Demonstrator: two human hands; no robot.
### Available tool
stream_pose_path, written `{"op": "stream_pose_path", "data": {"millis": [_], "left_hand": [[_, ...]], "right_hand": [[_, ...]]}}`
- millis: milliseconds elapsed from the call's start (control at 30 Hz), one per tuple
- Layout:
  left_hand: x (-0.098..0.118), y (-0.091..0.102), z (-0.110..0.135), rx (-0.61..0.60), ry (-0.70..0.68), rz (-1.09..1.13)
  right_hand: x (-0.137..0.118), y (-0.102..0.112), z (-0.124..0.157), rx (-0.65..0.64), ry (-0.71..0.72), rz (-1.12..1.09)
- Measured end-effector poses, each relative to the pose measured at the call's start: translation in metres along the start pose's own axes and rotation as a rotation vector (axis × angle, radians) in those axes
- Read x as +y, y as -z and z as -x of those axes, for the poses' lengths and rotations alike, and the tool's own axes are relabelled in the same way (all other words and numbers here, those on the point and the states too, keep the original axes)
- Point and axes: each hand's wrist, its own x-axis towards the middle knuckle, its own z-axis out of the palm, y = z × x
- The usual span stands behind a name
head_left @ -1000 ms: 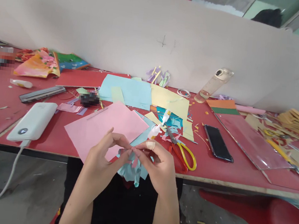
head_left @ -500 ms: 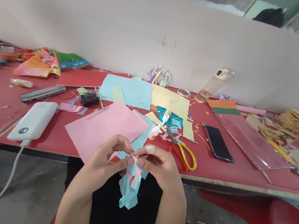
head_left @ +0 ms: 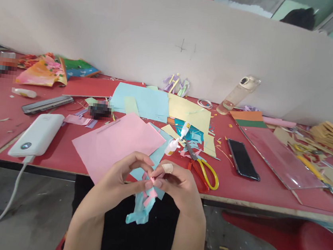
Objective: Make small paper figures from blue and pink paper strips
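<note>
My left hand (head_left: 117,183) and my right hand (head_left: 179,184) meet just in front of the red table's near edge (head_left: 265,206). Both pinch a small paper craft (head_left: 142,207) of light blue strips with pink bits, which hangs down below my fingertips. A plaster wraps one right finger (head_left: 167,167). A pink sheet (head_left: 116,141) lies on the table right behind my hands. A small glue bottle (head_left: 172,145) and yellow-handled scissors (head_left: 206,171) lie just beyond my right hand.
A white power bank (head_left: 37,134) with a cable sits at the left. Blue (head_left: 145,100) and yellow paper sheets (head_left: 190,113), a black phone (head_left: 243,159), a clear bottle (head_left: 237,94), a clear plastic sheet (head_left: 283,158) and cardboard strips (head_left: 330,133) lie further back. A white partition (head_left: 165,32) stands behind.
My hands moved slightly lower and closer together. The blue strips first dropped and hung longer below my fingers, then bunched and swung a little to the left.
</note>
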Motion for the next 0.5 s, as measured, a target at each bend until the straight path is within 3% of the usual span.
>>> {"op": "stream_pose_path", "data": {"millis": [233, 500], "left_hand": [[0.0014, -0.0066, 0.0015, 0.093, -0.081, -0.084], [0.0063, -0.0061, 0.0079, 0.253, -0.250, -0.532]], "right_hand": [[0.0014, -0.0009, -0.0022, 0.083, 0.029, 0.042], [0.0037, -0.0051, -0.0034, 0.208, 0.051, 0.103]]}}
